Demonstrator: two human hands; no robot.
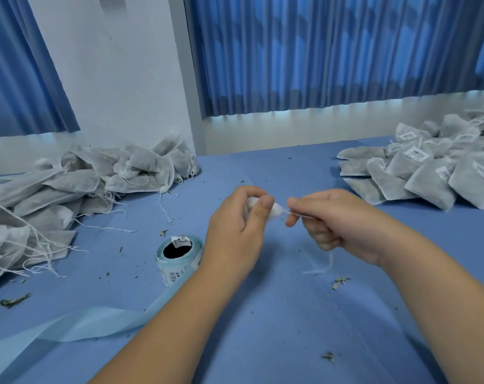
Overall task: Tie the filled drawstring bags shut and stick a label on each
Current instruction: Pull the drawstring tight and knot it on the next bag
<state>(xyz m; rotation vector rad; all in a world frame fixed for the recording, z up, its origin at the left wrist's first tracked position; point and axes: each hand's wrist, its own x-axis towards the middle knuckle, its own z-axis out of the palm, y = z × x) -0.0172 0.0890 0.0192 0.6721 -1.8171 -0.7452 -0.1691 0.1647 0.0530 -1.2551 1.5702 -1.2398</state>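
Blue curtains hang behind the blue counter where I work. My left grip is curled round the gathered neck of a small white drawstring bag, most of it hidden behind my fingers. My right grip, just beside it, pinches the bag's drawstring between thumb and forefinger, so the string runs taut between the two. Below and left of my left grip stands the label roll, its pale blue backing strip trailing toward me under my left forearm. Farther left of that grip lies a pile of unlabelled bags with loose strings. Beyond my right grip, well apart, sits a heap of labelled bags. Dried herb crumbs dot the counter near my right grip.
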